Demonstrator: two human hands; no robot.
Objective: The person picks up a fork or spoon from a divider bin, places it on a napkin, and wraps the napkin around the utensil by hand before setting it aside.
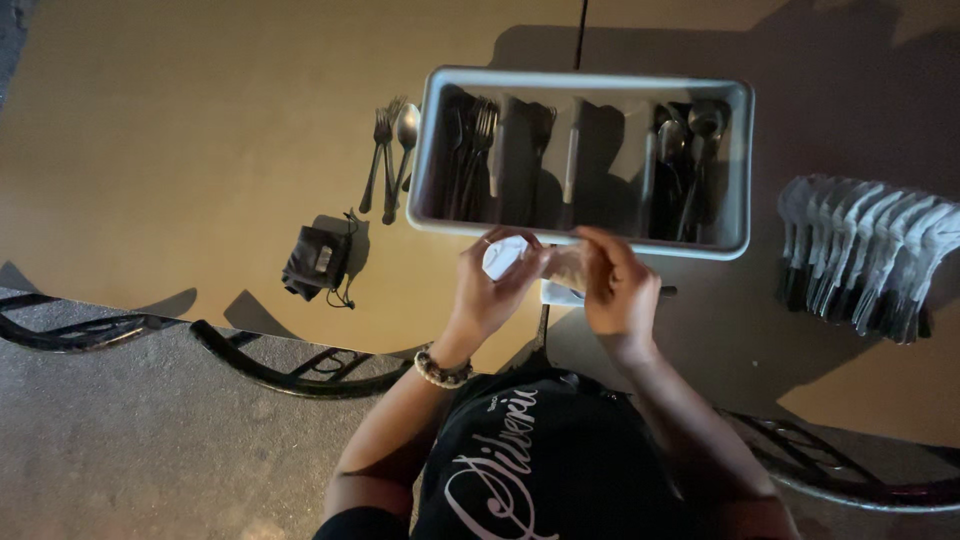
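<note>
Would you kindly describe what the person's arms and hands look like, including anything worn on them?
Both forearms are bare, with no sleeves reaching them. The left hand has a beaded bracelet of pale and dark round beads at the wrist and a thin ring on one finger. The right hand shows no jewellery or glove.

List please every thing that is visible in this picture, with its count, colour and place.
cutlery tray: one, grey, divided, table centre, holding forks and spoons.
loose cutlery: a few forks and a spoon, metal, left of the tray.
small pouch: one, black, near the table's front edge.
wrapped cutlery bundles: a row, white wrap with dark ends, right of the tray.
white napkin: one, between both hands.
table: tan.
left hand: on the napkin, beaded bracelet at the wrist.
right hand: on the napkin.
</note>
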